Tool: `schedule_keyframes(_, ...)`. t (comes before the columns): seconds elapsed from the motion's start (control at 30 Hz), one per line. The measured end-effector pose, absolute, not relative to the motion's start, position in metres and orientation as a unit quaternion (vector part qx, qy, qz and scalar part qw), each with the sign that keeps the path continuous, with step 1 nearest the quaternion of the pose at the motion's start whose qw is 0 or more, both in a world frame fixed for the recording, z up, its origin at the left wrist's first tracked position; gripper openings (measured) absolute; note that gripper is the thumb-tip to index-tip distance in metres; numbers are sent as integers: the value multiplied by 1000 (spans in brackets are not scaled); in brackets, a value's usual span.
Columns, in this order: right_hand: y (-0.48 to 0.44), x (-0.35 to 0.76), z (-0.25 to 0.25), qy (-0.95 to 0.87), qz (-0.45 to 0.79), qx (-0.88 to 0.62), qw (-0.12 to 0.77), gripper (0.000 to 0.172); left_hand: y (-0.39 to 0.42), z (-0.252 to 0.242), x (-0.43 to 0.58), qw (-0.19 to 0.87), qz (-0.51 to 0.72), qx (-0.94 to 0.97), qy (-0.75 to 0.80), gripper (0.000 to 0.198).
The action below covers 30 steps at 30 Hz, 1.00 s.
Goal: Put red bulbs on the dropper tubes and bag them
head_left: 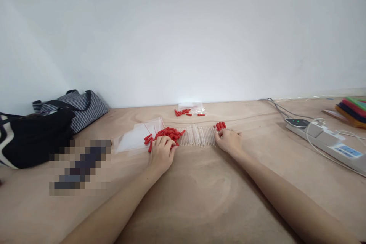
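- Reaching toward the left grip from its left, clear plastic bags lie flat beside the pile of red bulbs; snagging one could drag bulbs along.
- The left grip rests with bent fingers over the pile's near edge; whether it pinches a bulb cannot be told. Pressing or raking carelessly could send bulbs rolling across the desk.
- Just right of the left grip, some bulbs sit against the row of slim clear tubes. A sideways push there would likely skew the row, the tubes being loose and closely packed.
- Between the grips but farther off, spare bulbs lie by another bag, seemingly safe from a bump.
- At the row's right end, the right grip bends its fingers down, touching or nearly so; its hold is hidden. Three red bulbs stand just beyond it, where a knuckle could knock them askew.
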State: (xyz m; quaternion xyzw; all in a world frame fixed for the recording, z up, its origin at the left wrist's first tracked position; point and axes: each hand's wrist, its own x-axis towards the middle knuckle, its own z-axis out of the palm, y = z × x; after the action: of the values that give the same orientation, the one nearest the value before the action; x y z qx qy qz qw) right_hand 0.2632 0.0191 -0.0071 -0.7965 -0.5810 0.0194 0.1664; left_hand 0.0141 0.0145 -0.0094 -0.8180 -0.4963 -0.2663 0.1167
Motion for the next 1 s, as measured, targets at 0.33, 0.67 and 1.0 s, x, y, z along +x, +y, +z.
schedule_keyframes(0.33, -2, 255, -27, -773, 96, -508, 367, 22, 2, -18, 28, -80, -259, -857, -439, 15)
schedule_keyframes(0.67, -18, 228, -29, -831, 77, -445, 325, 19, 5, -14, 30, -157, -285, -840, -434, 15)
schedule_keyframes(1.0, -19, 226, -30, -831, 73, -441, 331, 18, 4, -13, 33, -179, -307, -825, -439, 13)
